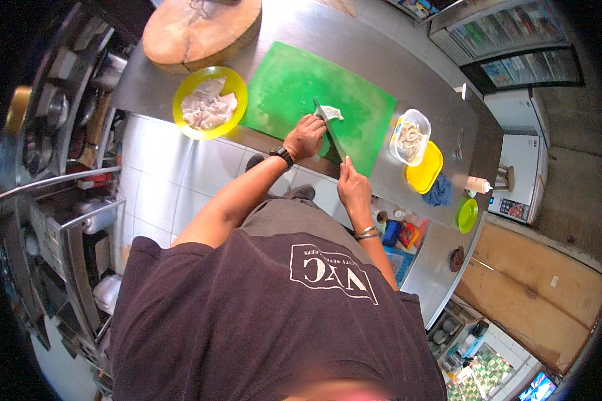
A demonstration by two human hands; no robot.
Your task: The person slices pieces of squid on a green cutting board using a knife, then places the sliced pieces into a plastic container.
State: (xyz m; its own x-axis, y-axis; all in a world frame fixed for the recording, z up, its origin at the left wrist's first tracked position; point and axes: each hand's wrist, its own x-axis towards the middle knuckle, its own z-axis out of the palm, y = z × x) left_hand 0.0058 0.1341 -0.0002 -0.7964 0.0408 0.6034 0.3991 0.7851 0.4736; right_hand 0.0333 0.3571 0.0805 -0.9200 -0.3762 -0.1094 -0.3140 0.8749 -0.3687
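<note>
On the green cutting board point(286, 80), a pale raw piece of seafood or meat point(331, 112) lies under and beside a knife blade. My right hand point(354, 185), with bracelets at its wrist, grips the handle of the knife point(335, 138) near the board's front edge. Curled against the piece on the left side of the blade are the fingers of my left hand point(305, 138), which wears a black watch; its fingertips partly hide the piece. Left of the board, a yellow plate point(178, 108) holds several pale raw pieces point(208, 105).
A round wooden chopping block point(200, 32) stands behind the plate. Right of the board are a plastic container point(394, 150) of pale strips point(412, 140), its yellow lid point(425, 170), a blue cloth point(437, 190), a squeeze bottle point(477, 185) and a green dish point(467, 215). Metal shelving point(75, 220) rises at left.
</note>
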